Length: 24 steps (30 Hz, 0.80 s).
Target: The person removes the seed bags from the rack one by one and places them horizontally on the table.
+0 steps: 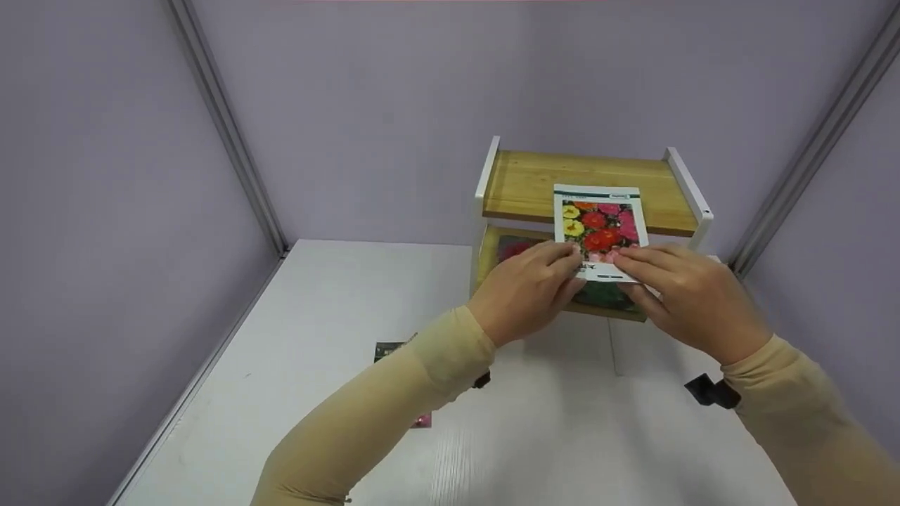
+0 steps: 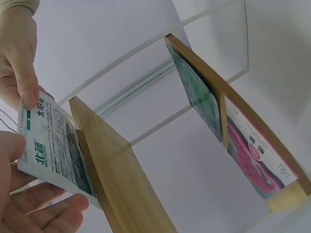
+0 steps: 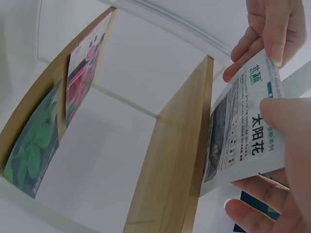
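Observation:
A flower seed packet (image 1: 598, 223), printed with red, yellow and pink blooms, lies tilted across the front edge of the upper wooden shelf (image 1: 524, 184). My left hand (image 1: 529, 287) pinches its near left corner, thumb below and fingers above. At the near right corner, my right hand (image 1: 692, 295) grips it the same way. The packet's white printed back (image 3: 243, 116) faces down in the right wrist view. On the lower tier sit a packet with green leaves (image 2: 199, 92) and one with pink flowers (image 2: 257, 160), both partly covered by my hands in the head view.
The two-tier rack has white side rails (image 1: 487, 176) and stands on a white table (image 1: 337, 295) near the back wall. Beneath my left forearm, a dark packet (image 1: 385, 349) and a pink-printed corner (image 1: 423, 421) peek out on the table.

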Motion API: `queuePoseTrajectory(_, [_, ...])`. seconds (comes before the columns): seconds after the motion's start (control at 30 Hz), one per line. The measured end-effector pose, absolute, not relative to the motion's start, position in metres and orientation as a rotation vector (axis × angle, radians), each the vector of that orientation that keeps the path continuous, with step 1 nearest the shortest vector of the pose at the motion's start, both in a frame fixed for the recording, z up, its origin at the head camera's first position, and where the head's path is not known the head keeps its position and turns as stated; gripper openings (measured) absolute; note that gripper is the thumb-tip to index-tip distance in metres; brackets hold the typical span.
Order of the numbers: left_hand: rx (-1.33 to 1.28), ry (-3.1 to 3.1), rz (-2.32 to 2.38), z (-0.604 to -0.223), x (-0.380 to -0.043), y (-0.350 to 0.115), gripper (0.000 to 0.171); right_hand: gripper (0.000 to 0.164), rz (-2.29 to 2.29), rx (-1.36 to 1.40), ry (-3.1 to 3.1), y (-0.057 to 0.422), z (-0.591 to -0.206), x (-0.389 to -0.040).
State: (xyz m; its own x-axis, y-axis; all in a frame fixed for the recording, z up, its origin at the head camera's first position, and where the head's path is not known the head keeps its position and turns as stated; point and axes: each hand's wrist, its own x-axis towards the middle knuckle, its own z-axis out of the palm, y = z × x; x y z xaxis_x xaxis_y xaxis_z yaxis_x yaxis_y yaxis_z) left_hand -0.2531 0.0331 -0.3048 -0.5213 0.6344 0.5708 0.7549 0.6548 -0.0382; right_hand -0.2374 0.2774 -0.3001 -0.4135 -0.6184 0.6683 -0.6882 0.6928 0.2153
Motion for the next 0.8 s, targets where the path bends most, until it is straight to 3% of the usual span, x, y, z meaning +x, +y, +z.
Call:
queuePoseTrajectory(0.3, [-1.082, -2.207, -0.393, -0.318, -0.238, 0.016, 0.040, 0.039, 0.125, 0.997, -2.117, 0.266, -0.303, -0.219])
queuePoseTrajectory(0.8, [-1.107, -2.110, -0.527, -0.336, -0.211, -0.005, 0.038, 0.061, 0.293, 0.754, -2.153, 0.257, -0.320, -0.196])
